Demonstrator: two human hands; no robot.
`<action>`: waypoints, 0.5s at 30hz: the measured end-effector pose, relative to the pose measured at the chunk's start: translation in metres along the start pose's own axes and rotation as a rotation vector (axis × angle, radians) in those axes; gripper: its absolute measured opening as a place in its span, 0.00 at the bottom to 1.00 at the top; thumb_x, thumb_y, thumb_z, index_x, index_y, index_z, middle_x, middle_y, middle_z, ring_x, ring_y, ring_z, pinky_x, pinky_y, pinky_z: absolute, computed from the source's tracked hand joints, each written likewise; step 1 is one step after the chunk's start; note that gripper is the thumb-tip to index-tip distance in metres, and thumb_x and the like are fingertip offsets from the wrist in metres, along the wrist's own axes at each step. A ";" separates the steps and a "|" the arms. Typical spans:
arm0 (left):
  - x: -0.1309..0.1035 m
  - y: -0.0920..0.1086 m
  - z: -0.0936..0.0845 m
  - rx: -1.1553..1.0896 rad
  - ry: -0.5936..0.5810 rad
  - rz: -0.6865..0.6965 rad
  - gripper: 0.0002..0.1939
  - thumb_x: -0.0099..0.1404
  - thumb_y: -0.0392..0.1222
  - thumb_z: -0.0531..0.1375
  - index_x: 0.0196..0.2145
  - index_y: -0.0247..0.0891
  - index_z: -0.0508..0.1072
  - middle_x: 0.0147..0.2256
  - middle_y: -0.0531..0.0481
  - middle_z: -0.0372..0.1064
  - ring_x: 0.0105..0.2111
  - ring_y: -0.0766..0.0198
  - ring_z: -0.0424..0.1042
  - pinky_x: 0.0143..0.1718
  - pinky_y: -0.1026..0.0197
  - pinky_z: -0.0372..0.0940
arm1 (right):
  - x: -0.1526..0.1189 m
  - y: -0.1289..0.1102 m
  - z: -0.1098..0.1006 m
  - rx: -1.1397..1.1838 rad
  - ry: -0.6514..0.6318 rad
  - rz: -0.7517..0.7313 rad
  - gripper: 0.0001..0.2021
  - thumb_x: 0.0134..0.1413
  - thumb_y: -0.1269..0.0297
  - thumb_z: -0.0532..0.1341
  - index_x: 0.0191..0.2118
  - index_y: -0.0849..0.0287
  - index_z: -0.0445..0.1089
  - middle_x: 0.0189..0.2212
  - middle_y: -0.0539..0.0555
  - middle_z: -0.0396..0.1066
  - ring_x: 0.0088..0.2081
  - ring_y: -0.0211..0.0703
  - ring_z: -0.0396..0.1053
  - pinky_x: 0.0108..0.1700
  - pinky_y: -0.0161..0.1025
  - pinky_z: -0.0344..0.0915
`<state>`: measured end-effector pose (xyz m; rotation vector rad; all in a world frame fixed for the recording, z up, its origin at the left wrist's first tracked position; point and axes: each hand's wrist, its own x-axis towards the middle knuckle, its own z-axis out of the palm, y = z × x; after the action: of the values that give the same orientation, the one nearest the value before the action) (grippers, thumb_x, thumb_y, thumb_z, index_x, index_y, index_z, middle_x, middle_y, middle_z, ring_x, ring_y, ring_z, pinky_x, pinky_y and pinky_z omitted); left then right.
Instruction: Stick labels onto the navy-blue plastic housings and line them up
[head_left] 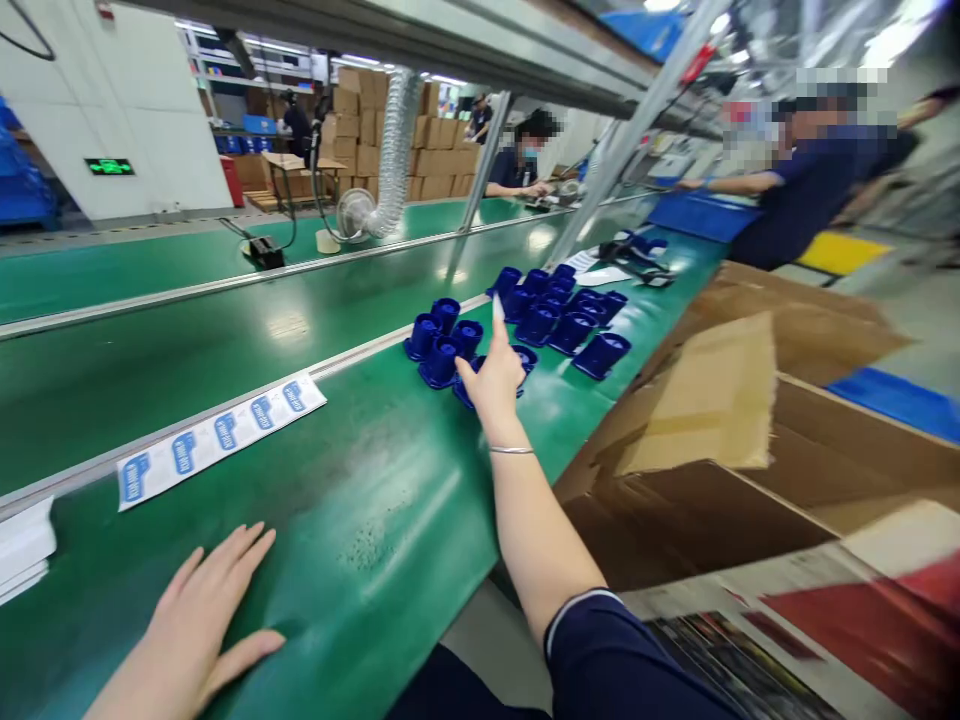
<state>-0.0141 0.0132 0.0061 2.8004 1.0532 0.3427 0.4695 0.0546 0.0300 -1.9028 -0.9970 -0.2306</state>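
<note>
My right hand [495,380] reaches forward over the green bench with its index finger stretched out and its thumb apart. A white covering shows on that fingertip. Under and beyond this hand stand several dark blue plastic cup-shaped parts [442,362] with flat flanged bases. It partly hides a few of them, and whether it touches any I cannot tell. At the lower left, my left hand [206,610] is spread and holds nothing, low over the green surface. Nearest to it is a strip of white labels [225,432] with blue print.
White sheets [26,548] lie at the left edge. Open cardboard boxes [697,400] stand right of the bench [360,470]. A metal post [637,130] rises behind the parts. A co-worker [817,170] stands at the far right with a blue bin [703,216]; another person [523,160] sits across.
</note>
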 end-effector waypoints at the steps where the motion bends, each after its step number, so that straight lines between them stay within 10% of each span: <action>1: 0.004 0.010 0.007 -0.030 0.007 0.032 0.43 0.65 0.63 0.59 0.73 0.60 0.46 0.68 0.47 0.59 0.65 0.41 0.64 0.63 0.31 0.62 | -0.002 0.000 0.001 -0.023 -0.002 0.003 0.45 0.55 0.60 0.66 0.72 0.66 0.45 0.51 0.73 0.68 0.58 0.74 0.64 0.60 0.71 0.57; 9: 0.029 0.028 0.034 -0.607 -0.100 -0.202 0.33 0.62 0.63 0.59 0.65 0.72 0.61 0.62 0.57 0.69 0.59 0.41 0.71 0.52 0.39 0.75 | -0.012 -0.043 -0.031 -0.001 0.143 -0.128 0.45 0.65 0.65 0.60 0.74 0.59 0.28 0.55 0.69 0.64 0.58 0.61 0.64 0.65 0.60 0.59; 12: 0.046 0.049 0.020 -1.085 -0.173 -0.436 0.28 0.65 0.65 0.55 0.61 0.64 0.70 0.60 0.52 0.72 0.60 0.40 0.70 0.58 0.40 0.71 | -0.030 -0.092 -0.044 0.174 0.190 -0.268 0.48 0.67 0.60 0.60 0.72 0.52 0.17 0.62 0.64 0.60 0.65 0.54 0.60 0.70 0.54 0.56; 15: 0.067 0.079 -0.011 -1.620 -0.131 -0.676 0.35 0.66 0.69 0.51 0.62 0.48 0.72 0.61 0.42 0.70 0.62 0.38 0.68 0.60 0.41 0.69 | -0.064 -0.146 -0.034 0.394 -0.027 -0.542 0.46 0.66 0.55 0.62 0.72 0.58 0.27 0.64 0.64 0.59 0.69 0.53 0.55 0.72 0.54 0.53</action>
<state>0.0824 -0.0007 0.0433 0.9785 0.9006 0.5400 0.3312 0.0252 0.1102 -1.2593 -1.4483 -0.2945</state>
